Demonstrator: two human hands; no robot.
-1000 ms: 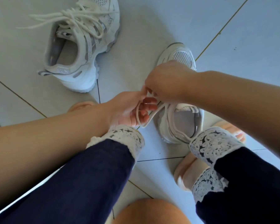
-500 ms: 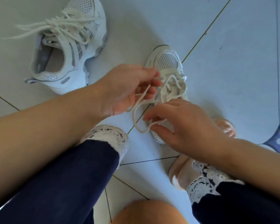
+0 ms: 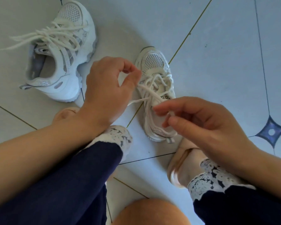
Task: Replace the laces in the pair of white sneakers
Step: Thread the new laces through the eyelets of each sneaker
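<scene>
Two white sneakers down on the tiled floor (image 3: pixel 217 62). Near sneaker (image 3: pixel 153 61) parked upright just off centre toward 12 o'clock, toe pointing away, sitting between both feet, probably to keep it handy and stop it sliding during threading. Far sneaker (image 3: pixel 66 85) off at 10 o'clock, tipped over a bit, carrying a second lace (image 3: pixel 55 34) with loose ends trailing toward 9 o'clock. Guessing set aside, either done or waiting for tightening.

Lace (image 3: pixel 154 82) heaped in slack loops over the near sneaker's tongue, one strand running out toward 8 o'clock under the left hand (image 3: pixel 107 88).

That hand at 9 o'clock of the shoe, thumb and forefinger curled into a ring and closed on the lace right beside the loops, by the look of it. Likely keeping one strand taut. Right hand (image 3: pixel 206 127) at 5 o'clock of the shoe, over the heel opening, fingers loosely bent, forefinger out, thumb below. Something pale and blurry between them: maybe a lace loop, maybe the shoe's collar. Can't tell whether pinching anything.

Hidden stuff: eyelets on the near sneaker buried under loops, so no counting threaded rows. Lace tips nowhere to be found. Heel half covered by the right hand. Pink slippers (image 3: pixel 177 169) partly tucked under lace-trimmed cuffs (image 3: pixel 120 137). Rounded tan thing (image 3: pixel 152 213) at 6 o'clock, cut off, no clue what.
</scene>
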